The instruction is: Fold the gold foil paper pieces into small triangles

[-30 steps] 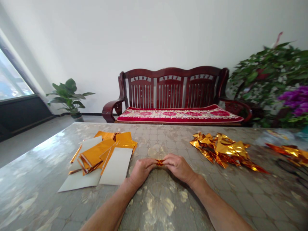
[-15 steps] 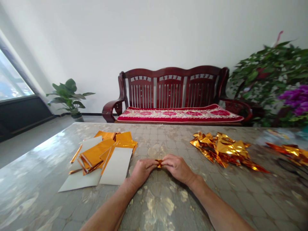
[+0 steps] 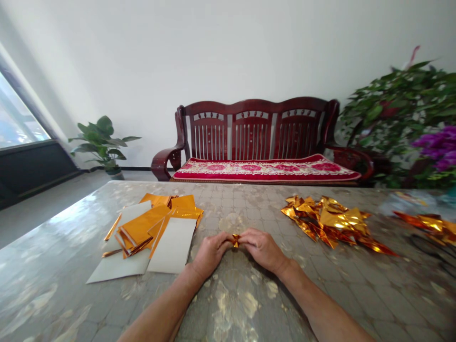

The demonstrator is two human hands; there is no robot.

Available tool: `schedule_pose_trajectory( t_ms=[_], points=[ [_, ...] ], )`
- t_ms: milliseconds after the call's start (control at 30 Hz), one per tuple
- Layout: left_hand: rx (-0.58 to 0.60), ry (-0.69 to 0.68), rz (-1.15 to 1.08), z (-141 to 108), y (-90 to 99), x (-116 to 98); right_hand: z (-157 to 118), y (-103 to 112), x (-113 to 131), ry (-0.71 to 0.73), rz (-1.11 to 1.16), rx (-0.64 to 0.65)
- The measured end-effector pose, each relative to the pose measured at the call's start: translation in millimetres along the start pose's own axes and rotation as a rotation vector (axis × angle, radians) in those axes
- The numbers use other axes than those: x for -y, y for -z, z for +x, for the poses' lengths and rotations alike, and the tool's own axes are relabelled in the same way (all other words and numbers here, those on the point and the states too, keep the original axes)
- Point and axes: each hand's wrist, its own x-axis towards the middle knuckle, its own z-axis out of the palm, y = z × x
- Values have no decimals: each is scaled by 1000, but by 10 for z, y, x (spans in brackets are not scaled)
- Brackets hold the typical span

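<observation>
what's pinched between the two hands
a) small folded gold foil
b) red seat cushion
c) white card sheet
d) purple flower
a, the small folded shiny gold foil piece sits between the fingertips of the left hand and the right hand

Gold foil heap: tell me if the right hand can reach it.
Probably yes: only tabletop separates the right hand from the gold foil heap, though it pinches a small foil piece.
</observation>
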Motion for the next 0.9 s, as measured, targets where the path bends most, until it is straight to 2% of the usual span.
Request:
schedule_pose_trajectory(
  t_ms=[333,633,900],
  points=[
    [-82,187,15,24,-57,-76,-2,-30,46,-86,-53,-16],
    [-14,160,129,42,-42,-53,13,-92,56,-321,-4,-37],
    [8,139,414,41,-20,-145,92,-31,149,-368,-107,36]
  ],
)
